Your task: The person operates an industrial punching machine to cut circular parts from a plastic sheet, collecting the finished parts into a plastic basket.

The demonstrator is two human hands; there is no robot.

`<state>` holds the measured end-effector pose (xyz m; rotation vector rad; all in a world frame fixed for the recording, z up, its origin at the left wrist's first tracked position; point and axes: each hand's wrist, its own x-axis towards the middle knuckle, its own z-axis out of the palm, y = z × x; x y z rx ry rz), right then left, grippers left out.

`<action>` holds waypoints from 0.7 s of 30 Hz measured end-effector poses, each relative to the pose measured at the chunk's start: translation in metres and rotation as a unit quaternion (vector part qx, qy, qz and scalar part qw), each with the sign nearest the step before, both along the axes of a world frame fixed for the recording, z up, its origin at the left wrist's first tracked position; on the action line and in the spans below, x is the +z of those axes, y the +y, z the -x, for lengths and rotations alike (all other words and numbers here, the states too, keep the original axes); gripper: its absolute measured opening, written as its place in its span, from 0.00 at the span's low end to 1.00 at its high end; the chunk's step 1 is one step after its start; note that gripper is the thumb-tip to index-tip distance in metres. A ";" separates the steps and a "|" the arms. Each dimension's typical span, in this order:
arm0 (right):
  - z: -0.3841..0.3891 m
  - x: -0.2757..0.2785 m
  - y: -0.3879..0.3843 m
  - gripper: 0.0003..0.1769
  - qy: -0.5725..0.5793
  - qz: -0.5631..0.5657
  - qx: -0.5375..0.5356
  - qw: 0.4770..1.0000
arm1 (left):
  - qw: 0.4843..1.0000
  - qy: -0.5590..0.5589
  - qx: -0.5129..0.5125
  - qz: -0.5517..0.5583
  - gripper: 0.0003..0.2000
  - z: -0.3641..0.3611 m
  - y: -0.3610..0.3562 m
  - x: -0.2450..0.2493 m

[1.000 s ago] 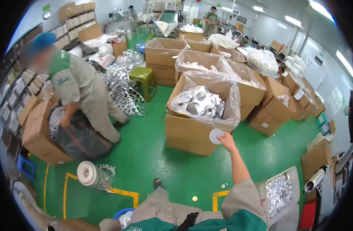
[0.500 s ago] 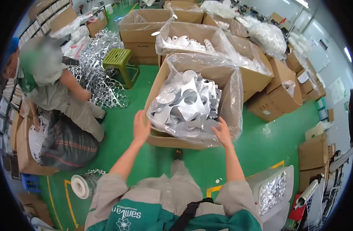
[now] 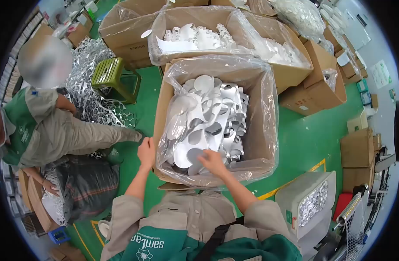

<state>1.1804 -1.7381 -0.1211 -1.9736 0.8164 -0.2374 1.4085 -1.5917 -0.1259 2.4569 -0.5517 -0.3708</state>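
A large cardboard box [image 3: 161,126] lined with clear plastic [image 3: 262,126] stands right before me. It holds a heap of silvery sheet scraps with round holes [image 3: 217,111] and loose round discs [image 3: 204,83]. My left hand [image 3: 146,153] is closed at the box's left edge and seems to grip it; its fingertips are partly hidden. Inside the near end of the box is my right hand [image 3: 213,163], its fingers closed on a grey disc [image 3: 194,155] that lies at the front of the heap.
To the left, a co-worker [image 3: 38,126] bends beside a dark sack [image 3: 88,187]. A green stool [image 3: 110,78] stands by piled perforated scrap [image 3: 88,61]. More scrap-filled boxes [image 3: 282,71] line the back. At right is a pale bin [image 3: 286,198] of small shiny pieces.
My view has moved closer over the box. My right hand has gone from the right rim to the grey disc inside. My left hand has closed at the left edge. The co-worker has shifted.
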 end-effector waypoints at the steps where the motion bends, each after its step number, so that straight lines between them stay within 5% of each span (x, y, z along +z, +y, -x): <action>1: 0.001 0.006 -0.011 0.22 0.029 -0.020 -0.031 0.999 | 0.999 0.039 0.001 0.005 0.12 -0.011 0.008 0.005; 3: -0.001 0.016 -0.036 0.19 0.004 0.052 -0.111 0.992 | 0.985 0.034 -0.068 0.158 0.17 -0.007 0.003 -0.007; 4: -0.005 0.030 -0.047 0.18 -0.029 0.042 -0.150 0.987 | 0.978 -0.084 -0.142 0.127 0.25 0.000 -0.007 -0.006; 6: -0.012 0.065 -0.063 0.17 -0.082 0.024 -0.210 0.974 | 0.946 -0.177 -0.272 -0.019 0.38 0.013 -0.019 -0.011; 8: -0.022 0.098 -0.067 0.15 -0.123 0.038 -0.248 0.960 | 0.887 -0.122 -0.378 -0.234 0.44 0.018 -0.024 -0.038; 9: -0.026 0.116 -0.065 0.14 -0.142 0.058 -0.265 0.952 | 0.909 0.009 -0.316 -0.271 0.35 0.012 -0.026 -0.068; 11: -0.031 0.145 -0.057 0.13 -0.194 0.047 -0.310 0.930 | 0.900 -0.024 -0.369 -0.231 0.19 -0.002 -0.013 -0.101; 14: -0.021 0.159 -0.059 0.13 -0.253 0.084 -0.375 0.888 | 0.965 0.020 -0.259 -0.028 0.05 -0.011 -0.010 -0.038; 15: -0.017 0.160 -0.062 0.13 -0.282 0.075 -0.403 0.867 | 0.975 0.032 -0.180 0.129 0.03 -0.029 0.000 -0.040; 16: -0.014 0.162 -0.067 0.13 -0.328 0.065 -0.423 0.842 | 0.973 0.015 -0.098 0.211 0.05 -0.055 0.016 -0.033; 17: -0.013 0.164 -0.073 0.13 -0.374 0.056 -0.441 0.814 | 0.952 0.207 0.001 0.226 0.08 -0.071 0.034 -0.018; 18: -0.012 0.166 -0.079 0.14 -0.412 0.041 -0.454 0.789 | 0.964 0.154 -0.009 0.216 0.09 -0.077 0.052 -0.020; 21: -0.020 0.193 -0.090 0.16 -0.488 0.055 -0.458 0.741 | 0.929 0.234 0.042 0.284 0.09 -0.079 0.068 0.022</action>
